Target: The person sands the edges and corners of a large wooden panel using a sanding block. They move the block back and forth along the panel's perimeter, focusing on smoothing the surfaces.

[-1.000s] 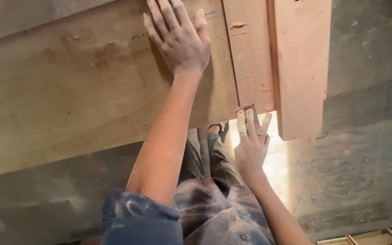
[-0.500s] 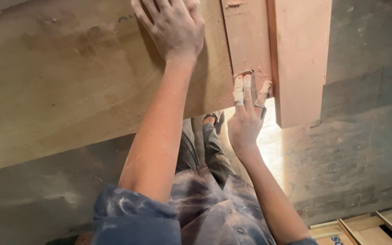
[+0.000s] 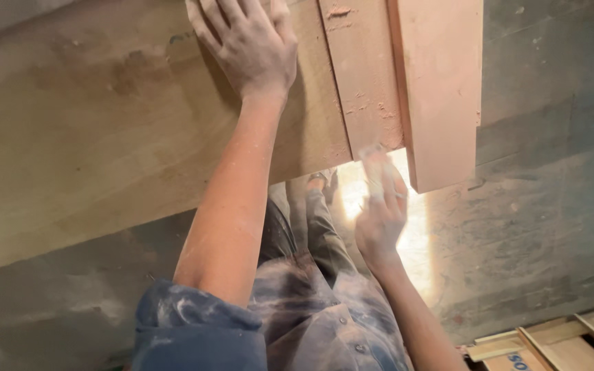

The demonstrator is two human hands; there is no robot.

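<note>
Board (image 3: 104,137) lies wide and flat across the upper left of the view, with two paler planks (image 3: 441,89) butted against its right end, and the left hand (image 3: 245,45) is spread flat on it, fingers wide, holding nothing. The right hand (image 3: 379,213) sits just below the planks' lower edge, blurred — I cannot tell whether it grips anything. How much of the work is done is hard to judge — the board's far edges are cut off and glare washes out the floor (image 3: 537,233) by that hand.

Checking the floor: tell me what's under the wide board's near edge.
Under the wide board show the person's legs, a foot and grey floor. Anything farther beneath is covered.
</note>
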